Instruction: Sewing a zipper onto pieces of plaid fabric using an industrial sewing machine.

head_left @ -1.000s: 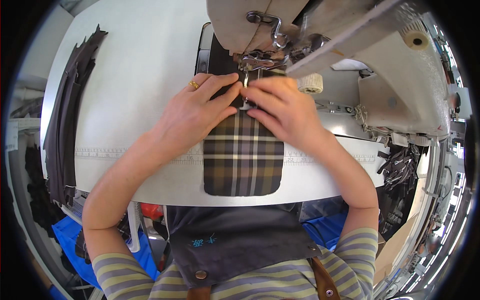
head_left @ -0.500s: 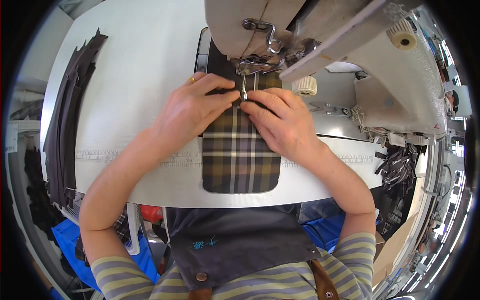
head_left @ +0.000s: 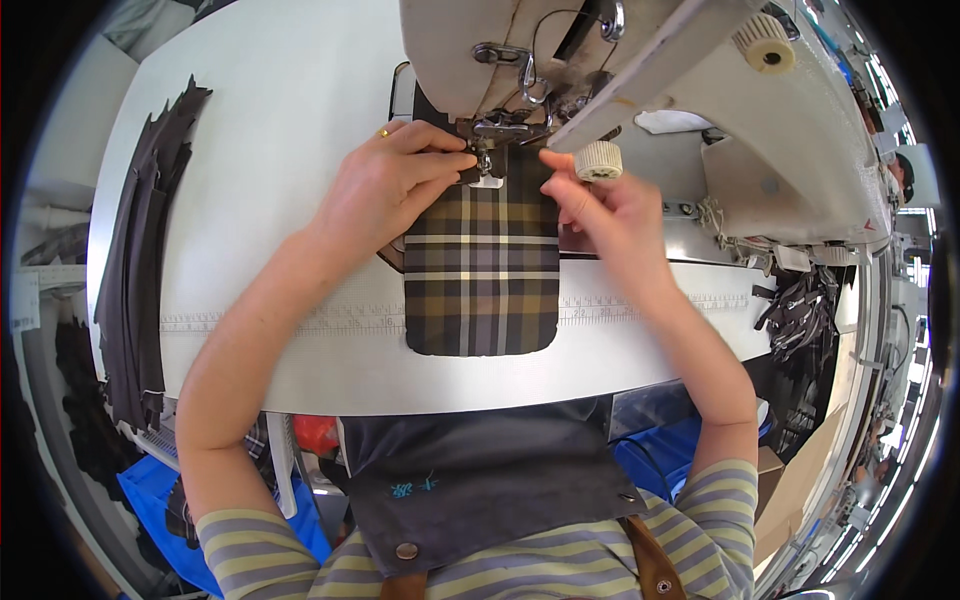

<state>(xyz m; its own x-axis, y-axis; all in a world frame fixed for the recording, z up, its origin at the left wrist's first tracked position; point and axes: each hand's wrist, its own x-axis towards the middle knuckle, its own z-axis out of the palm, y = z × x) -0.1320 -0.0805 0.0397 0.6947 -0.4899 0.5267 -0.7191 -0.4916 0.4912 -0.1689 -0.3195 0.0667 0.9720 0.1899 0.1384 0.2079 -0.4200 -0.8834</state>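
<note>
Two bare hands were at work beside a white sewing machine [head_left: 440,60], and we looked down on them from above. We saw the plaid cloth [head_left: 480,310] lying flat on the pale table [head_left: 260,270], its rounded near end toward the person and its far part under the machine's presser foot [head_left: 485,165]. Its brown, grey and black checks were crossed by white lines, and it covered part of the ruler scale [head_left: 650,305] that ran across the table.

We found the left hand [head_left: 390,185] palm down, with its fingers bent and close together, their tips just left of the presser foot; we could not tell whether they pinched the cloth or only pressed on it. A gold ring [head_left: 384,132] showed on that hand. The right hand [head_left: 615,220] was half curled at the cloth's right edge, thumb and forefinger slightly apart, near a white ribbed knob [head_left: 598,160]; its other fingers were partly hidden, so we could not tell whether they gripped anything.

At the left we noted a pile of dark fabric strips [head_left: 140,260], and at the right a bundle of dark pieces [head_left: 800,315]. The person wore a dark apron [head_left: 490,470].
</note>
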